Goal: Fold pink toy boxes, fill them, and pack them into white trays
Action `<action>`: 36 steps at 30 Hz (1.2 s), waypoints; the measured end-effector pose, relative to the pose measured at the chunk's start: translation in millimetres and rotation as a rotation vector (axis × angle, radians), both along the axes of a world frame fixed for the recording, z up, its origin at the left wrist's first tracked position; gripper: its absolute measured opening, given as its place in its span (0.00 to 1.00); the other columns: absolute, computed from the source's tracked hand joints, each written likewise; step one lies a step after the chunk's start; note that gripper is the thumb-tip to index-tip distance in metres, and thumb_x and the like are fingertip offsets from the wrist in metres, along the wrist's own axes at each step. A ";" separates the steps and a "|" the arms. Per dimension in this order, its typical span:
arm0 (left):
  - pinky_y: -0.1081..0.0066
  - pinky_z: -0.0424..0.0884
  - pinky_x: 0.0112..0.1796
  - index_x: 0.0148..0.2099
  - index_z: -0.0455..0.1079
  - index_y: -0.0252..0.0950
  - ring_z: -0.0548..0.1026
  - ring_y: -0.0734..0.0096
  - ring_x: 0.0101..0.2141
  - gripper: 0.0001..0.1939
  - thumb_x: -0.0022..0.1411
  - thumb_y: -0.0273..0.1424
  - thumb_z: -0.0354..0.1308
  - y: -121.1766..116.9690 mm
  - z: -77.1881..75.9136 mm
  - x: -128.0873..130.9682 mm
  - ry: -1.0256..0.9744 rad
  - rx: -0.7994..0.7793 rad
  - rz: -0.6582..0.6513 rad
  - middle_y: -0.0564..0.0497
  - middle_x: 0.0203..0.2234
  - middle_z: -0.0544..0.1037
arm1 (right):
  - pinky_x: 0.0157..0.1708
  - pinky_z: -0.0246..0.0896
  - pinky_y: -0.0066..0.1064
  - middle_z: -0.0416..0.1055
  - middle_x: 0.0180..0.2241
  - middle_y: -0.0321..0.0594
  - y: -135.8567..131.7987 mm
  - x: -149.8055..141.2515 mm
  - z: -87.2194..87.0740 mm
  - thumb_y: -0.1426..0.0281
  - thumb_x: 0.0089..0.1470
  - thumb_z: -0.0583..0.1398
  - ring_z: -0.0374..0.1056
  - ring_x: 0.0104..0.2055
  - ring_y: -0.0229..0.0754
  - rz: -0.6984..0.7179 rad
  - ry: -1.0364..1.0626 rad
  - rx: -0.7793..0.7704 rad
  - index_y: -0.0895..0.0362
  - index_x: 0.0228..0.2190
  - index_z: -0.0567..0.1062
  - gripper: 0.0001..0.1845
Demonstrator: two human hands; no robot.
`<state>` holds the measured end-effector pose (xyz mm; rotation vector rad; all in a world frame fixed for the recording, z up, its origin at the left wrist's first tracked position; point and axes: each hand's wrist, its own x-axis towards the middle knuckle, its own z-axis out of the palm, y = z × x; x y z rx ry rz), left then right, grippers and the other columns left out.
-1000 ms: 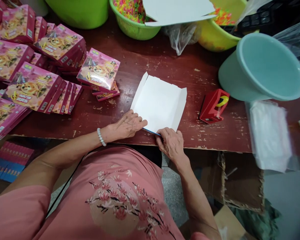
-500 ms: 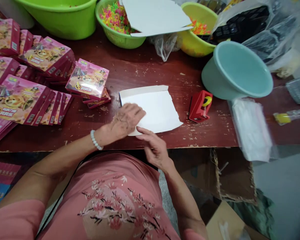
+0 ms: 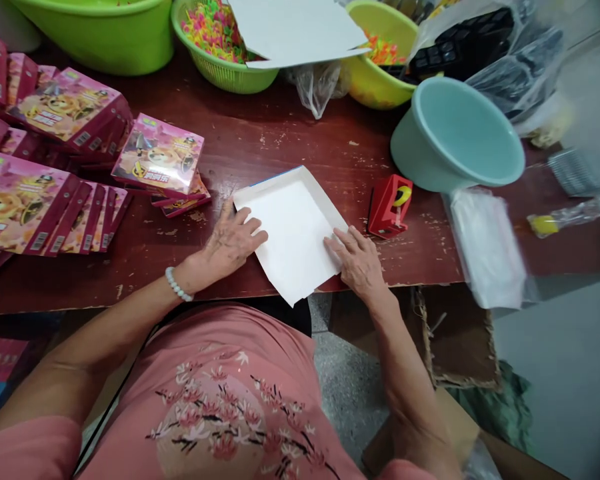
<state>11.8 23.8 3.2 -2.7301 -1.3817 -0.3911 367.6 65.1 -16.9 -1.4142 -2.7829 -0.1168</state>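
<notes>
"while both hands flank the open white carton (image 3: 295, 233), how does each one stand?"

"the left hand (image 3: 230, 240) has its fingers spread, unclenched, across the carton's left edge; the right hand (image 3: 359, 263) bends its fingertips over the raised right wall. whether its thumb pinches from beneath cannot be told."

"and the carton's position?"

"white face up on the red-brown table (image 3: 280, 140), its near corner jutting past the front edge. the red tape dispenser (image 3: 390, 208) stands near the right hand; pink boxes (image 3: 157, 153) lie beyond the left."

"what could go wrong from here?"

"chiefly, the overhanging corner could crease, since no tabletop backs it and downward pressure would bend it. the raised walls, if let go, may spring outward, card being apt to relax at its folds. uneven pressure from the two hands could skew the carton, and a wide rightward sweep might knock the dispenser."
</notes>
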 end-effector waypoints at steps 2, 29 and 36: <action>0.28 0.53 0.62 0.52 0.74 0.40 0.69 0.43 0.59 0.20 0.59 0.18 0.56 -9.1 -4.4 -6.0 -0.012 0.003 -0.088 0.42 0.52 0.78 | 0.68 0.44 0.68 0.62 0.70 0.43 -14.9 -10.6 -3.6 0.81 0.55 0.59 0.51 0.74 0.63 -0.012 0.019 0.051 0.50 0.61 0.71 0.34; 0.68 0.73 0.38 0.41 0.76 0.33 0.73 0.65 0.36 0.14 0.71 0.18 0.48 -12.9 -13.6 -0.4 -0.200 -0.075 -0.227 0.46 0.32 0.78 | 0.67 0.53 0.52 0.77 0.59 0.45 -79.9 -59.0 -12.7 0.58 0.70 0.60 0.70 0.62 0.53 0.164 0.182 0.096 0.53 0.55 0.76 0.19; 0.56 0.74 0.57 0.59 0.73 0.34 0.73 0.58 0.54 0.22 0.68 0.16 0.49 -22.5 -16.5 -18.9 -0.254 -0.066 -0.309 0.44 0.44 0.80 | 0.60 0.66 0.56 0.66 0.67 0.53 -84.9 -62.8 -16.6 0.60 0.63 0.66 0.63 0.68 0.63 0.189 0.151 -0.033 0.58 0.65 0.68 0.34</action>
